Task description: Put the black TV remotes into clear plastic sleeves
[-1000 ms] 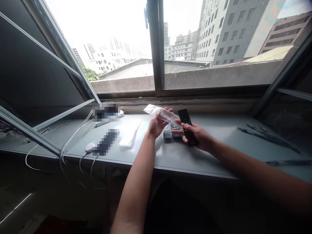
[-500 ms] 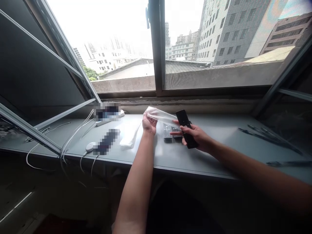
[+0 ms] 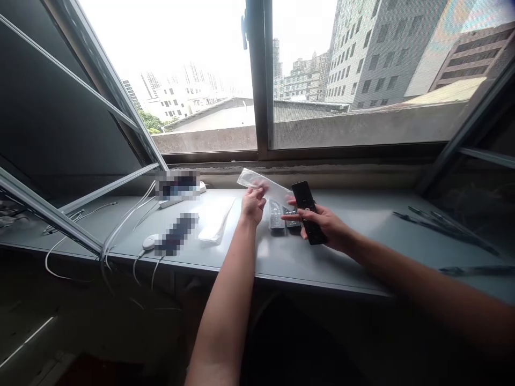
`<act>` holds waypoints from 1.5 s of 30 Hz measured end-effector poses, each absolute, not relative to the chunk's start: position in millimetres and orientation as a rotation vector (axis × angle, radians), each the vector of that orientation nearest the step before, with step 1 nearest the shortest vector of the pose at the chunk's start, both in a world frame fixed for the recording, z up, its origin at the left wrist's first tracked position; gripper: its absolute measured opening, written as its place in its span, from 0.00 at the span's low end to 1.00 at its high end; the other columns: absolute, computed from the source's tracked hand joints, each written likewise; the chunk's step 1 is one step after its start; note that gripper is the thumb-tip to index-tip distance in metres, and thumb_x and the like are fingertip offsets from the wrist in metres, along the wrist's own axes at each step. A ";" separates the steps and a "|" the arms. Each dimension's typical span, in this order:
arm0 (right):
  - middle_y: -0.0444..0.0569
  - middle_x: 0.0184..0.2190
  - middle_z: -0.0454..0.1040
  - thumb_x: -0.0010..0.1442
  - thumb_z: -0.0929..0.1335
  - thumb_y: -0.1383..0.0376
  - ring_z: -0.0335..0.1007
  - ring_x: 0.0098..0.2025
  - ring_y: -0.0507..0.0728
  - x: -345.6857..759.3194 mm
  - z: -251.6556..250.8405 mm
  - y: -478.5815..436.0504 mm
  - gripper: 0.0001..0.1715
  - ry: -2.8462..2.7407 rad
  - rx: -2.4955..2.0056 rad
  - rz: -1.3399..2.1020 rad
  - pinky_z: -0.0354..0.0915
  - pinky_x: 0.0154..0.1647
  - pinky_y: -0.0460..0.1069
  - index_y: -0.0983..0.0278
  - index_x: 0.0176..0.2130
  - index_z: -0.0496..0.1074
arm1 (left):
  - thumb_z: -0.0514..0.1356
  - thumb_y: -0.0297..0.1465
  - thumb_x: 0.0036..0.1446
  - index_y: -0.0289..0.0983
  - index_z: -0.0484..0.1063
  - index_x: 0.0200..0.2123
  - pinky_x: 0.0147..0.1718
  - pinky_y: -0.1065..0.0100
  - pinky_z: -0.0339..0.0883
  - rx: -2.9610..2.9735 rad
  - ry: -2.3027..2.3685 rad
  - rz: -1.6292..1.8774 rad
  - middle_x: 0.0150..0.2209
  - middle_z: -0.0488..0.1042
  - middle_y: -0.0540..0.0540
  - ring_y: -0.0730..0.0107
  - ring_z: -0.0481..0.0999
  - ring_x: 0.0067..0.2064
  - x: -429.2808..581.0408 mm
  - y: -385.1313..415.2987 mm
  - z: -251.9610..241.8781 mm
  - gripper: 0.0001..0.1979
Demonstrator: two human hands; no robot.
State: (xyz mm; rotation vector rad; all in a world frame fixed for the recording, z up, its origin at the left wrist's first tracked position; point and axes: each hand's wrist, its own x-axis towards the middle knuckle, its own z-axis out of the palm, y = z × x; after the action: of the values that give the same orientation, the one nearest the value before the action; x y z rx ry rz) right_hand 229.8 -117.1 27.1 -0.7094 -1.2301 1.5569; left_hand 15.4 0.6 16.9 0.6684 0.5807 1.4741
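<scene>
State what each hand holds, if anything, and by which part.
The right hand holds the remote around its middle, thumb across the front. The left hand is at the bag, near its middle; whether either hand grips it is unclear.

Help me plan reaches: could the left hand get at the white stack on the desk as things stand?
Likely yes: the white stack lies just left of the left hand, nothing visible between, though that hand is at the translucent sleeve.

Grey desk (image 3: 362,214) with plastic sleeves (image 3: 216,222), two remotes (image 3: 277,220), white power strip (image 3: 171,203)
</scene>
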 end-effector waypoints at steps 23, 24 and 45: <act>0.67 0.49 0.87 0.74 0.73 0.55 0.70 0.18 0.50 242.6 26.6 -123.2 0.36 -1.437 -0.675 1.995 0.65 0.19 0.46 0.60 0.75 0.68 | 0.55 0.40 0.68 0.34 0.72 0.70 0.30 0.66 0.68 0.707 0.295 1.336 0.31 0.70 0.44 0.63 0.71 0.32 10.1 -20.0 30.3 0.31; 0.67 0.48 0.87 0.73 0.73 0.54 0.69 0.17 0.50 242.4 26.7 -123.2 0.36 -1.435 -0.680 1.996 0.65 0.19 0.46 0.61 0.74 0.69 | 0.55 0.43 0.69 0.33 0.73 0.69 0.31 0.65 0.69 0.716 0.292 1.309 0.33 0.73 0.42 0.62 0.74 0.34 11.1 -20.2 30.4 0.32; 0.58 0.72 0.72 0.68 0.77 0.56 0.87 0.54 0.71 238.2 25.8 -115.9 0.13 -1.193 -0.747 1.748 0.68 0.16 0.43 0.62 0.46 0.85 | 0.63 0.20 0.49 0.39 0.76 0.43 0.20 0.76 0.46 0.696 0.472 1.447 0.34 0.74 0.51 0.80 0.72 0.30 15.1 -8.1 25.6 0.17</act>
State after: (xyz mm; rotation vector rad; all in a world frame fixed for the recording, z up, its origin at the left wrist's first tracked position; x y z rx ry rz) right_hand 238.2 -115.9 25.8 -0.7465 -1.1930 1.7480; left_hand 15.1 -8.1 25.6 0.6961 0.4718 1.4466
